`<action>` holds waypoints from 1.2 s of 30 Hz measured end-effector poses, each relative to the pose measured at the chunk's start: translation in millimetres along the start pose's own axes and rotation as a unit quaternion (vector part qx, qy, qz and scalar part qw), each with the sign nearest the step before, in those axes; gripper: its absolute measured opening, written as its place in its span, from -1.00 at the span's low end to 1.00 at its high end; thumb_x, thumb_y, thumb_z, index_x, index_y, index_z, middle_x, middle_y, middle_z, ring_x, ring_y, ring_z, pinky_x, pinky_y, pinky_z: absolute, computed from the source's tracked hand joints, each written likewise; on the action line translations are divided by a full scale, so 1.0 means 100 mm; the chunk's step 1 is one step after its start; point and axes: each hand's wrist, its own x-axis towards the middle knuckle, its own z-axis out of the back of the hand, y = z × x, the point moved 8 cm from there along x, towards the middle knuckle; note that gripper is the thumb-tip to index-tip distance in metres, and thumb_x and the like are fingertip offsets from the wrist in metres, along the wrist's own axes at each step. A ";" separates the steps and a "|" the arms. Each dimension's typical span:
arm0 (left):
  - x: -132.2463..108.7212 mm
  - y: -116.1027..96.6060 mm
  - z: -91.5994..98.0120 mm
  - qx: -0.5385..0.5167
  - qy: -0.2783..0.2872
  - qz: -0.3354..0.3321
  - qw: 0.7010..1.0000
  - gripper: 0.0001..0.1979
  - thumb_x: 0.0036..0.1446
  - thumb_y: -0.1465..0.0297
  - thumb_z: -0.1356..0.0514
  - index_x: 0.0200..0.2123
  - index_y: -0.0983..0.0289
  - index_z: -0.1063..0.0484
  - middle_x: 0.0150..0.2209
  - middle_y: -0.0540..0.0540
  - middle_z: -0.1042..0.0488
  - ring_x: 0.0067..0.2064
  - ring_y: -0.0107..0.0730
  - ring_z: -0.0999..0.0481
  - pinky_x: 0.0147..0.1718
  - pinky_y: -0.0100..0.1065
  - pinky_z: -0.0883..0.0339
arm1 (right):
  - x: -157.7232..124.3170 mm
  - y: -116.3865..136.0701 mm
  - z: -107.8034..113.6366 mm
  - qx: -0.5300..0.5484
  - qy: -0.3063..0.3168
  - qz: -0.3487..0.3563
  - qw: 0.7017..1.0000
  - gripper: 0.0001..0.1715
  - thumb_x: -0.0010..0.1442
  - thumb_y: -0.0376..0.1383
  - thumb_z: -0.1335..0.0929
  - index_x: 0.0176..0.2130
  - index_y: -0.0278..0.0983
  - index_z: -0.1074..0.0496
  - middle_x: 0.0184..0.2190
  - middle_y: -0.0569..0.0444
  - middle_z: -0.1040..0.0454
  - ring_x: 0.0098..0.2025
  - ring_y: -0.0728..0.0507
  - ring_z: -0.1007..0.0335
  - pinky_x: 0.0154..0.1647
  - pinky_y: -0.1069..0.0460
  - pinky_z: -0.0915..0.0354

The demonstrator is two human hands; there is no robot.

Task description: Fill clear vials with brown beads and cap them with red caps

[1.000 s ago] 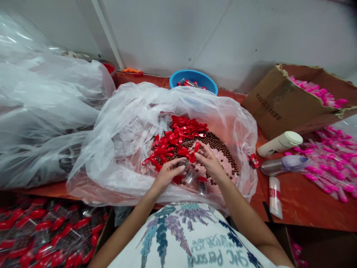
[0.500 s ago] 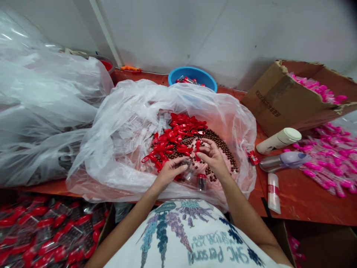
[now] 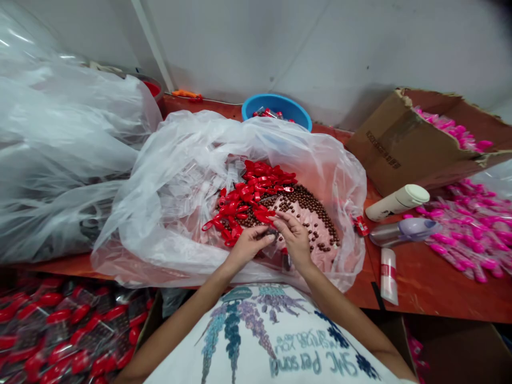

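Note:
My left hand (image 3: 250, 246) is closed on a small clear plastic container (image 3: 272, 234) with dark balls in it, partly hidden by the fingers. My right hand (image 3: 294, 239) meets it from the right, its fingertips pinched on a red plastic cap (image 3: 271, 214) by the container's upper end. Just beyond lies a pile of red caps (image 3: 264, 178) with loops. Brown balls (image 3: 316, 200) are spread over the pink sheet to the right. A filled container with a red lid (image 3: 286, 260) stands under my right hand, partly covered by it.
A translucent plastic bag (image 3: 136, 224) surrounds the pile, with clear empty containers (image 3: 188, 192) at its left. Behind it stands a blue basin (image 3: 250, 106). To the right are a cardboard box (image 3: 384, 144), bottles (image 3: 398, 202) and pink items (image 3: 476, 229). Red-lidded containers (image 3: 68, 330) fill the lower left.
My right hand has moved left and inward with the red cap, bringing it up to the container in my left hand. The left hand has barely shifted. The red-lidded container is now partly covered.

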 end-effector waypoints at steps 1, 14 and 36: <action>0.00 0.01 -0.01 -0.003 -0.004 0.001 1.000 -0.64 -0.01 0.30 -0.30 -0.13 0.34 -0.53 -0.25 0.09 -0.54 -0.24 -0.34 -0.45 -0.18 -0.37 -0.26 | -0.02 0.00 0.03 -0.009 -0.027 0.009 1.000 -0.69 0.14 -0.20 -0.37 -0.10 -0.21 -0.46 -0.18 0.05 -0.55 -0.12 -0.12 -0.47 -0.03 -0.05 -0.33; -0.01 0.16 -0.07 -0.064 -0.030 0.042 0.997 -0.63 -0.03 0.28 -0.30 -0.15 0.35 -0.51 -0.37 0.05 -0.48 -0.41 -0.46 -0.37 -0.41 -0.45 -0.25 | -0.07 -0.02 0.11 -0.044 -0.091 0.035 0.994 -0.72 0.16 -0.19 -0.35 -0.13 -0.24 -0.49 -0.17 0.02 -0.53 -0.11 -0.13 -0.44 -0.03 -0.06 -0.34; -0.09 0.24 -0.08 -0.198 -0.060 0.109 0.972 -0.58 0.01 0.15 -0.27 -0.17 0.36 -0.51 -0.29 0.16 -0.56 -0.31 -0.32 -0.51 -0.30 -0.35 -0.35 | -0.30 0.12 -0.04 -0.318 0.112 0.274 0.901 -0.24 -0.01 -0.25 -0.44 0.14 -0.16 -0.15 0.06 -0.07 -0.35 0.09 -0.22 -0.27 0.09 -0.19 -0.24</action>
